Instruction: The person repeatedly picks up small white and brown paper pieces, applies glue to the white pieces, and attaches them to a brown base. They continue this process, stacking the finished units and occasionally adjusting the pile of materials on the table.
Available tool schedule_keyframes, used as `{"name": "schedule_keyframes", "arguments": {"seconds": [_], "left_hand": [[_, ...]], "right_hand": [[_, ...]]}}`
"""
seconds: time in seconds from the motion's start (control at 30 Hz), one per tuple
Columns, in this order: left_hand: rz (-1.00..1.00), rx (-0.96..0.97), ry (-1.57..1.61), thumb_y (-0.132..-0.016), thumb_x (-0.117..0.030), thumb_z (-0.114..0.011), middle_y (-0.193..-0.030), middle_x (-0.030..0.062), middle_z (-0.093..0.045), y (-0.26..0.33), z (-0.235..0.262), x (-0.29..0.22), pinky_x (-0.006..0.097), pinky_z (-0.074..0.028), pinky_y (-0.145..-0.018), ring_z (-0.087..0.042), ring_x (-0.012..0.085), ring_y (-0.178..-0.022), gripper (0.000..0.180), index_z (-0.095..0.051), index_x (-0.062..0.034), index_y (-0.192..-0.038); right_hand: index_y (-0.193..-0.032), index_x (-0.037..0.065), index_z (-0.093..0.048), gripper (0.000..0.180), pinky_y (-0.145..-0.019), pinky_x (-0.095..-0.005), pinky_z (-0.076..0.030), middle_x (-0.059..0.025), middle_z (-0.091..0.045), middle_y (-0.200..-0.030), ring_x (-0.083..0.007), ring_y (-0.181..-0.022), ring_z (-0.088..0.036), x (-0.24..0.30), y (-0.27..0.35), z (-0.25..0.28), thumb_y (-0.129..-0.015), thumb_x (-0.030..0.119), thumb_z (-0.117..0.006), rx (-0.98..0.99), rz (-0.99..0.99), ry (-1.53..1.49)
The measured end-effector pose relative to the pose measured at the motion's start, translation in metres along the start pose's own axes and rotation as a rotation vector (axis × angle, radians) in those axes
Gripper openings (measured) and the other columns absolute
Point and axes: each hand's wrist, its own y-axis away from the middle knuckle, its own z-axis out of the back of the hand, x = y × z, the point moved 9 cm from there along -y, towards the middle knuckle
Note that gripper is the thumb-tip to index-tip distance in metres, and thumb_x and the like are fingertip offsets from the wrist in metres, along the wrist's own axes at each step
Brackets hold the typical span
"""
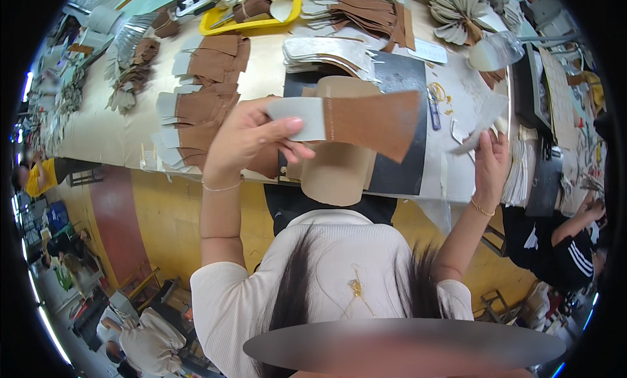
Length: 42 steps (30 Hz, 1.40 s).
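Note:
My left hand (243, 131) pinches the pale end of a stitched leather piece (372, 122), its thumb on top. The piece has a light grey tab and a brown flared part, joined by a stitched seam, and is held above a tan curved board (332, 175) on a black mat (400, 156). Over at the right, my right hand (491, 161) has its fingers closed on a thin pale grey piece (486, 115), near the table's right side. Overlapping brown and grey pieces (202, 123) lie left of my left hand.
A stack of pale curved pieces (323, 53) sits behind the board. Farther back are a yellow tray (251, 27) and a fanned brown stack (366, 12). Blue-handled snips (434, 110) and a clear plastic container (496, 51) are at the right. A co-worker's arm (578, 221) shows far right.

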Motion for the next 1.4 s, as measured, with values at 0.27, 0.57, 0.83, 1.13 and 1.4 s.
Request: {"name": "schedule_keyframes", "arguments": {"seconds": [0.27, 0.57, 0.83, 1.13, 1.4], "left_hand": [[0.210, 0.100, -0.017, -0.093, -0.024, -0.060, -0.083, 0.0138, -0.068, -0.012, -0.009, 0.053, 0.022, -0.056, -0.059, -0.070, 0.0162, -0.068, 0.032, -0.058, 0.0059, -0.104], [0.101, 0.090, 0.115, -0.091, -0.064, -0.037, -0.081, 0.0221, -0.066, -0.012, -0.003, 0.061, 0.026, -0.057, -0.057, -0.069, 0.0242, -0.065, 0.078, -0.057, 0.0108, -0.101], [0.107, 0.113, 0.070, -0.093, -0.063, -0.029, -0.085, 0.0230, -0.067, -0.015, -0.002, 0.067, 0.027, -0.058, -0.056, -0.070, 0.0249, -0.068, 0.082, -0.052, 0.0131, -0.114], [0.110, 0.148, 0.161, -0.093, -0.050, -0.049, -0.080, 0.0181, -0.068, -0.016, -0.006, 0.065, 0.022, -0.056, -0.056, -0.070, 0.0196, -0.066, 0.060, -0.058, 0.0079, -0.105], [0.154, 0.112, 0.108, -0.091, -0.020, -0.062, -0.081, 0.0159, -0.068, -0.017, -0.007, 0.065, 0.019, -0.054, -0.054, -0.069, 0.0156, -0.064, 0.031, -0.059, 0.0072, -0.107]], "right_hand": [[-0.099, 0.000, -0.066, 0.014, -0.064, -0.0186, -0.044, 0.0009, -0.063, -0.086, -0.0046, -0.074, -0.056, 0.045, 0.015, -0.114, -0.089, 0.010, -0.064, 0.273, -0.005, 0.147], [-0.099, 0.001, -0.070, 0.022, -0.058, -0.0231, -0.049, -0.0090, -0.069, -0.075, -0.0081, -0.062, -0.060, 0.026, 0.030, -0.237, -0.081, 0.014, -0.071, 0.602, -0.105, 0.525], [-0.100, 0.002, -0.070, 0.024, -0.060, -0.0252, -0.050, -0.0127, -0.068, -0.074, -0.0136, -0.061, -0.064, 0.019, 0.031, -0.249, -0.080, 0.016, -0.072, 0.645, -0.107, 0.659], [-0.099, 0.003, -0.069, 0.025, -0.056, -0.0275, -0.048, -0.0125, -0.066, -0.070, -0.0179, -0.056, -0.061, 0.022, 0.030, -0.251, -0.080, 0.018, -0.071, 0.656, -0.076, 0.730], [-0.112, 0.003, -0.064, 0.039, -0.053, -0.0208, -0.042, -0.0009, -0.062, -0.069, -0.0042, -0.057, -0.050, 0.019, 0.029, -0.249, -0.075, 0.009, -0.076, 0.688, -0.108, 0.700]]}}
